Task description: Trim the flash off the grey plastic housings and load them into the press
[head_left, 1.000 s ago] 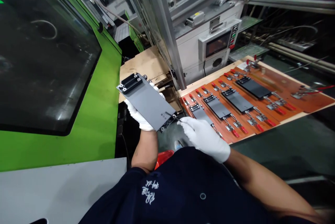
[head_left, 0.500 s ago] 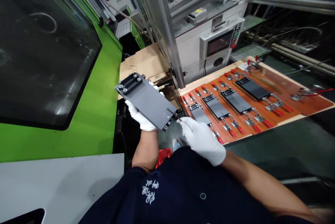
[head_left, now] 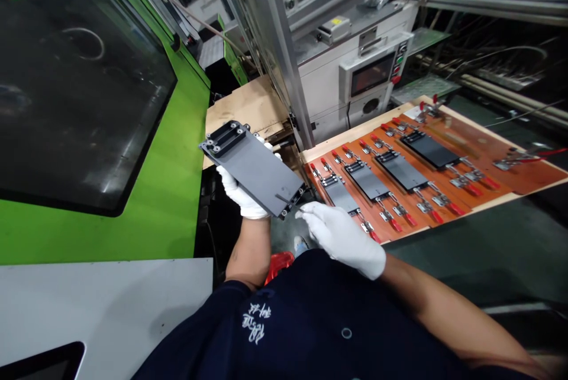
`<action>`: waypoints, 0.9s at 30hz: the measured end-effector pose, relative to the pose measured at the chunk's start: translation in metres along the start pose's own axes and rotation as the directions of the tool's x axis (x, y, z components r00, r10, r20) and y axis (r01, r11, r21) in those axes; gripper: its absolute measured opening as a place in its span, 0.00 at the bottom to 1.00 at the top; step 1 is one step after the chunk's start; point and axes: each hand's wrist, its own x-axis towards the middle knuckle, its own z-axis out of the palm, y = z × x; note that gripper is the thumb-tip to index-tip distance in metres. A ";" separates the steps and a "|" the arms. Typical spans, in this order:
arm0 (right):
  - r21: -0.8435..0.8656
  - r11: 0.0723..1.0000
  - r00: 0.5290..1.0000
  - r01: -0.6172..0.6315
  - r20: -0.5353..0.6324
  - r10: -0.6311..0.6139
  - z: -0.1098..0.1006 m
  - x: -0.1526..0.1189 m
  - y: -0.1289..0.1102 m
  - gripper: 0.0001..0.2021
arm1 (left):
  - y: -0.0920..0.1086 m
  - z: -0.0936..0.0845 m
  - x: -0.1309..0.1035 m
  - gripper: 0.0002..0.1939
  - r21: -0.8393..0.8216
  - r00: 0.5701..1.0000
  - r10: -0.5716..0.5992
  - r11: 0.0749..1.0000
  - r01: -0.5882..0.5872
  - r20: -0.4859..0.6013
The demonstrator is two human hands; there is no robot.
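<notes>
A dark grey rectangular plastic panel [head_left: 260, 170], with black ribbed mounts and round bosses at its upper end, rests tilted in my left hand [head_left: 239, 195]. That hand wears a white glove and supports the panel from beneath, its fingers wrapped around the far edge. Close to the panel's lower end is my gloved right hand [head_left: 339, 238], thumb and fingers pinched together. Something thin and dark shows at its fingertips, too small to name. A short dark streak lies on the panel near that end; whether it is a tool or a mark cannot be told.
On the right, an orange fixture board [head_left: 479, 161] bears several similar grey panels [head_left: 366, 180] under red-handled toggle clamps [head_left: 394, 223]. A green machine [head_left: 177, 173] stands at left, a metal frame post [head_left: 284, 54] ahead. Cardboard [head_left: 248, 105] lies behind the panel.
My right hand has drawn slightly back from the panel's lower end. The panel and my left hand have shifted a little to the right in view.
</notes>
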 end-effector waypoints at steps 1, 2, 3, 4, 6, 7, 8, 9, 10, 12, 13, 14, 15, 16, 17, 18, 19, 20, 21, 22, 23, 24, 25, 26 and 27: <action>-0.024 1.000 1.000 0.009 0.002 -0.009 0.001 0.000 -0.001 0.15 | 0.000 0.000 -0.001 0.36 -0.001 1.000 -0.002 1.000 0.002 -0.002; -0.054 0.998 1.000 0.020 0.001 -0.020 0.003 0.000 -0.001 0.15 | 0.000 0.001 -0.001 0.36 -0.004 1.000 -0.003 1.000 0.003 0.000; -0.088 0.996 1.000 0.029 -0.001 -0.029 0.005 0.000 -0.001 0.15 | 0.000 0.001 -0.002 0.36 -0.007 1.000 -0.002 1.000 0.002 0.006; -0.121 0.992 0.999 0.035 0.001 -0.035 0.007 0.000 -0.002 0.14 | 0.000 0.001 -0.002 0.36 -0.014 1.000 0.000 1.000 0.000 0.015; -0.167 0.985 0.999 0.036 0.024 -0.032 0.013 -0.003 -0.003 0.14 | 0.001 -0.001 -0.002 0.35 -0.039 0.999 0.009 0.999 -0.007 0.038; -0.168 0.985 0.998 0.045 0.044 -0.038 0.016 -0.004 -0.004 0.14 | 0.001 -0.002 -0.002 0.34 -0.047 0.999 0.008 0.999 -0.006 0.046; -0.153 0.986 0.997 0.059 0.062 -0.050 0.018 -0.006 -0.006 0.13 | 0.002 -0.003 -0.002 0.34 -0.048 0.999 0.007 0.999 -0.005 0.045; -0.123 0.989 0.995 0.076 0.072 -0.068 0.020 -0.007 -0.007 0.13 | 0.002 -0.004 -0.001 0.34 -0.041 0.999 0.009 0.999 -0.007 0.034; -0.086 0.992 0.994 0.089 0.071 -0.083 0.022 -0.008 -0.008 0.13 | 0.003 -0.005 -0.001 0.35 -0.026 1.000 0.013 1.000 -0.012 0.016; -0.012 0.997 0.996 0.078 0.047 -0.077 0.023 -0.008 -0.009 0.13 | 0.005 -0.007 -0.001 0.37 0.011 0.999 0.023 1.000 -0.023 -0.033; 0.017 0.999 0.998 0.051 0.033 -0.051 0.023 -0.006 -0.009 0.13 | 0.005 -0.007 -0.001 0.38 0.023 0.998 0.027 0.999 -0.026 -0.058; 0.038 0.999 1.000 0.016 0.023 -0.017 0.023 -0.005 -0.008 0.14 | 0.006 -0.009 -0.002 0.38 0.030 0.997 0.029 0.999 -0.026 -0.078; 0.054 0.998 1.000 -0.019 0.014 0.018 0.023 -0.003 -0.008 0.14 | 0.006 -0.010 -0.002 0.38 0.030 0.995 0.028 0.999 -0.025 -0.091; 0.065 0.997 0.999 -0.048 0.010 0.047 0.024 0.000 -0.007 0.14 | 0.006 -0.011 -0.002 0.37 0.023 0.995 0.027 0.999 -0.025 -0.098; 0.073 0.995 0.998 -0.069 0.009 0.068 0.024 0.002 -0.007 0.15 | 0.006 -0.012 -0.003 0.37 0.013 0.995 0.028 1.000 -0.027 -0.099; 0.081 0.994 0.997 -0.074 0.014 0.073 0.026 0.005 -0.008 0.15 | 0.005 -0.014 -0.003 0.36 0.004 0.995 0.028 1.000 -0.028 -0.095; 0.092 0.994 0.998 -0.065 0.025 0.063 0.028 0.007 -0.008 0.14 | 0.005 -0.016 -0.003 0.36 -0.001 0.995 0.027 1.000 -0.027 -0.092; 0.109 0.993 0.998 -0.046 0.048 0.041 0.030 0.008 -0.009 0.13 | 0.005 -0.018 -0.003 0.36 0.000 0.995 0.025 1.000 -0.025 -0.094; 0.133 0.991 0.997 -0.030 0.076 0.020 0.032 0.009 -0.009 0.13 | 0.005 -0.020 -0.002 0.36 0.007 0.995 0.022 1.000 -0.021 -0.102; 0.163 0.986 0.995 -0.025 0.104 0.008 0.034 0.010 -0.008 0.13 | 0.006 -0.023 -0.001 0.36 0.017 0.993 0.021 1.000 -0.019 -0.117; 0.192 0.981 0.992 -0.038 0.123 0.014 0.036 0.010 -0.005 0.13 | 0.007 -0.028 0.000 0.36 0.029 0.990 0.023 0.999 -0.019 -0.137; 0.213 0.975 0.991 -0.062 0.129 0.035 0.038 0.009 0.001 0.14 | 0.009 -0.033 0.001 0.36 0.038 0.987 0.026 0.999 -0.020 -0.159; 0.227 0.970 0.991 -0.087 0.120 0.061 0.040 0.009 0.009 0.14 | 0.011 -0.040 0.002 0.35 0.043 0.983 0.025 0.999 -0.017 -0.183; 0.241 0.964 0.991 -0.113 0.099 0.091 0.043 0.008 0.020 0.13 | 0.013 -0.049 0.003 0.35 0.046 0.978 0.022 0.999 -0.013 -0.209; 0.262 0.953 0.987 -0.154 0.074 0.139 0.045 0.008 0.034 0.12 | 0.015 -0.058 0.004 0.34 0.047 0.971 0.018 0.999 -0.007 -0.239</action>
